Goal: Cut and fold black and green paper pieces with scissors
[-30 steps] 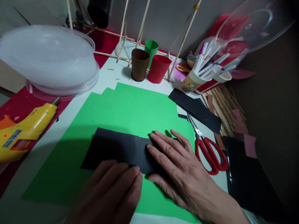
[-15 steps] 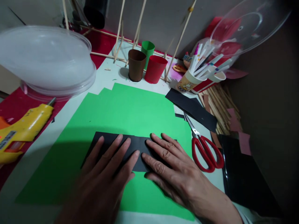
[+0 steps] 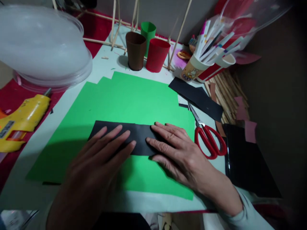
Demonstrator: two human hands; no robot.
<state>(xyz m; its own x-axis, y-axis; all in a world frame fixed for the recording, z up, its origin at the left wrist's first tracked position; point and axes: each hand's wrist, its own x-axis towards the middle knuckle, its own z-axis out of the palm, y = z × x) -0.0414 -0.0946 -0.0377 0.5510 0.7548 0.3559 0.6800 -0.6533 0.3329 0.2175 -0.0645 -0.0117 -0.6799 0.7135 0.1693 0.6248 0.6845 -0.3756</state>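
Observation:
A folded strip of black paper [image 3: 140, 137] lies across a big green sheet [image 3: 134, 99] on the table. My left hand [image 3: 96, 166] lies flat on the strip's left part, fingers stretched out and slightly apart. My right hand [image 3: 175, 150] presses flat on the strip's right end, fingers spread and pointing left. Neither hand grips anything. The two sets of fingertips nearly meet at the strip's middle.
Red-handled scissors [image 3: 208, 140] lie just right of my right hand, beside black paper scraps [image 3: 199, 97] and a black sheet [image 3: 247, 163]. A yellow glue gun [image 3: 21, 119] is at the left, clear plastic lids [image 3: 43, 54] behind it. Paper cups [image 3: 146, 51], a pen cup [image 3: 206, 60] and wooden sticks [image 3: 227, 95] stand at the back.
My left hand slid forward from the near edge onto the black strip and spread flat. The right hand stayed pressing on the strip's right end. The view tilted down.

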